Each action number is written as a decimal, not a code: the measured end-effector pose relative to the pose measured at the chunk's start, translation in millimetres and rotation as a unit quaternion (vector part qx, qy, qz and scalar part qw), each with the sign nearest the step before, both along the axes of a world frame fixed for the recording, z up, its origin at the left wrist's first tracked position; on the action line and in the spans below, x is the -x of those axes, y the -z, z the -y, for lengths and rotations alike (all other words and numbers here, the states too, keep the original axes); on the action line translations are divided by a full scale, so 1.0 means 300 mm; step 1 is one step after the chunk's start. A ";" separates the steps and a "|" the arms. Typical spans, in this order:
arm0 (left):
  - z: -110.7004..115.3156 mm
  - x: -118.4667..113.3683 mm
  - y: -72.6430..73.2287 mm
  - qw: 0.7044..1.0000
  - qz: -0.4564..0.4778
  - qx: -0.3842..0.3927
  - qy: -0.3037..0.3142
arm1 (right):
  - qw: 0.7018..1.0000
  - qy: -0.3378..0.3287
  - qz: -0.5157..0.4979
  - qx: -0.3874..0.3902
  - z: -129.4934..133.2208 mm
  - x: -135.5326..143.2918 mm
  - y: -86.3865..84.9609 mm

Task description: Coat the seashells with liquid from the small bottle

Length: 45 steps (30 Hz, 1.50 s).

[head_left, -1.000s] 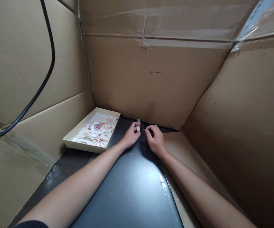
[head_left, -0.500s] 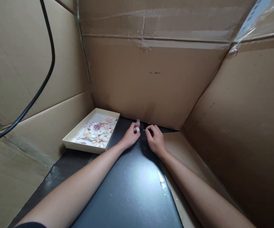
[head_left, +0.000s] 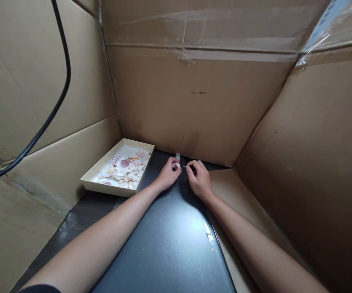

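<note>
1. Fingers of the left hand (head_left: 168, 173) pinch a small pale shell (head_left: 178, 165) above the dark tabletop (head_left: 154, 248), probably so its right side stays uncovered.
2. Thumb and fingertips of the right hand (head_left: 199, 178) close on a thin stick (head_left: 184, 166) aimed at the shell; whether they meet is too small to tell. Such a light pinch likely suits fine control.
3. Just beyond the left fingertips stands a small clear bottle (head_left: 178, 156), seemingly within easy reach.
4. Left of the hands, a shallow tray (head_left: 107, 189) holds more shells (head_left: 126, 170); its raised rim probably keeps them together.
5. Cardboard walls (head_left: 157, 101) surround everything.
</note>
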State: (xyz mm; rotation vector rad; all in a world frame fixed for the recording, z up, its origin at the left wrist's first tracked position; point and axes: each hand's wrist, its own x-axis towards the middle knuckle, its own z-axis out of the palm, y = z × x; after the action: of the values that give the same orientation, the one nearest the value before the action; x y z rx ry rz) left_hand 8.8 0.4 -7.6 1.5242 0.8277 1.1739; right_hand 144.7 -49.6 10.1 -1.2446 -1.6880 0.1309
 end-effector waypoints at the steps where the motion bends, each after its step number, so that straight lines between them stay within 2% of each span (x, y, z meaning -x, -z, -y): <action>1: 0.001 0.000 0.000 1.000 0.002 0.001 0.003 | 1.000 0.010 0.000 -0.002 0.001 0.000 -0.001; 6: 0.001 0.002 0.000 1.000 0.004 0.000 0.009 | 1.000 -0.018 0.003 -0.002 0.001 0.000 0.001; 11: 0.000 0.003 0.004 1.000 0.000 -0.009 0.010 | 1.000 0.030 -0.009 0.002 -0.011 -0.009 0.007; 16: -0.004 0.001 0.008 1.000 0.007 -0.019 0.013 | 0.998 -0.055 -0.038 -0.008 -0.002 0.000 -0.003; 21: -0.005 0.001 0.009 1.000 -0.004 -0.023 0.013 | 0.995 -0.070 -0.069 -0.021 0.002 -0.001 -0.007; 26: -0.006 0.000 0.010 1.000 -0.002 -0.030 0.001 | 0.997 -0.017 -0.072 -0.010 -0.009 -0.012 0.002; 31: -0.009 0.001 0.007 0.999 -0.006 -0.038 -0.024 | 0.999 -0.037 -0.032 -0.006 -0.008 -0.006 0.005; 35: -0.008 0.002 0.002 0.999 -0.007 -0.034 -0.015 | 1.000 0.014 -0.021 -0.003 -0.004 -0.003 0.004; 39: -0.007 0.003 0.002 0.999 -0.002 -0.034 -0.005 | 1.000 -0.026 -0.004 0.003 0.002 0.000 0.000; 43: -0.008 0.000 0.004 1.000 0.003 -0.026 0.007 | 1.000 0.014 -0.004 0.011 0.000 -0.001 -0.001; 45: -0.009 0.000 0.004 1.000 0.005 -0.024 0.013 | 1.000 -0.007 -0.007 0.009 -0.001 -0.002 0.000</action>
State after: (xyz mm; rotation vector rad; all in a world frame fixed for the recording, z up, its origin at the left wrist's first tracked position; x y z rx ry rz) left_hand 8.8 3.0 -8.7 1.5632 0.7763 1.1898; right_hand 145.5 -49.2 10.1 -1.2433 -1.6869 0.1619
